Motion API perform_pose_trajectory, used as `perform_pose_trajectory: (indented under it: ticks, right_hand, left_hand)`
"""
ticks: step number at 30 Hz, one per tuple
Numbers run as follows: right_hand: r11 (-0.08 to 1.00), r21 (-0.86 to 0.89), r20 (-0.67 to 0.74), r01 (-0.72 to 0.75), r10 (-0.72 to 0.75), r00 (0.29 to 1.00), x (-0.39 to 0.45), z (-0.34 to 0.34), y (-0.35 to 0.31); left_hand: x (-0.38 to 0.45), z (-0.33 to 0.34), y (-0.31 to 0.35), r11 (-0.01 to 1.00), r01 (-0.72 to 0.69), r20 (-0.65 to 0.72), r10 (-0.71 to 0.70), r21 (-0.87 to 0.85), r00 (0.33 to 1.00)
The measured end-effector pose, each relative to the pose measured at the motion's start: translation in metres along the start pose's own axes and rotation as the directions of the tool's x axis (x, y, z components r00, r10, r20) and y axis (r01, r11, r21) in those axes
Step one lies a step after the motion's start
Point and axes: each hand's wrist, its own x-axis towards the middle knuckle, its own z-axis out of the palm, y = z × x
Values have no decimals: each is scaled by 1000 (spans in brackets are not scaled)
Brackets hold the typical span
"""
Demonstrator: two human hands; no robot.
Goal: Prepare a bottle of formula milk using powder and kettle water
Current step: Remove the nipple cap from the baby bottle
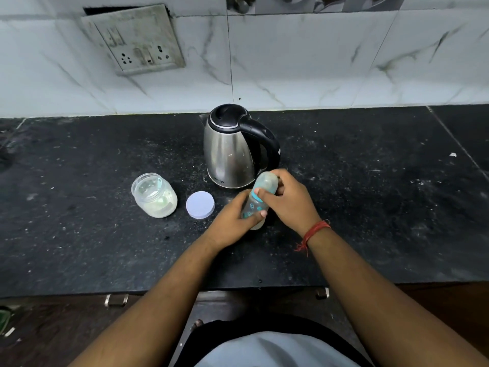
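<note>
A clear baby bottle (255, 206) with teal markings and a teal ring stands tilted on the black counter, in front of the steel kettle (230, 152). My left hand (234, 221) wraps around the bottle's lower body. Around the teal ring and the clear cap on top, my right hand (288, 197) is closed. To the left stands an open plastic jar (154, 196) of white powder with a teal scoop inside. Its round pale lid (200, 205) lies flat between the jar and my left hand.
The black stone counter (370, 194) runs the full width, with white specks on it. A marble-tiled wall with a socket panel (137, 39) rises behind. Cabinet handles (116, 300) sit below the counter's front edge.
</note>
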Motion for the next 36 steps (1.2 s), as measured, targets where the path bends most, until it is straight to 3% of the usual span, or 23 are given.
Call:
perform_pose_trajectory:
  ticks: [5, 8, 11, 14, 17, 21, 26, 31, 36]
  right_hand:
    - [996, 48, 108, -76, 71, 992, 9, 2, -26]
    - [995, -77, 117, -60, 69, 991, 14, 3, -33]
    - [971, -237, 124, -19, 49, 991, 19, 4, -38]
    - [966, -258, 129, 22, 11, 992, 22, 7, -42]
    - [973, -227, 114, 50, -25, 993, 25, 12, -45]
    - [981, -154, 146, 118, -96, 985, 26, 13, -55]
    - [981, 63, 180, 183, -192, 965, 28, 9, -64]
    - [962, 208, 2, 178, -182, 983, 33, 1, -57]
    - [976, 148, -141, 158, -137, 981, 25, 1, -36]
  left_hand:
    - [-2, -20, 7, 1000, -8, 13, 8, -2, 1000]
    - [0, -36, 10, 978, -93, 46, 85, 188, 995]
    - [1, -47, 14, 887, -187, 28, 194, 421, 981]
    - [-2, -50, 18, 872, -204, -19, 237, 446, 971]
    - [-5, -54, 19, 926, -183, -27, 203, 329, 979]
    - [-7, -65, 18, 995, -87, 65, 90, -48, 994]
    - [-10, -71, 21, 889, 100, 207, -6, -448, 978]
    - [-9, -76, 9, 842, 122, 168, -37, -526, 985]
    - [-7, -72, -4, 856, 95, 40, -86, -509, 995]
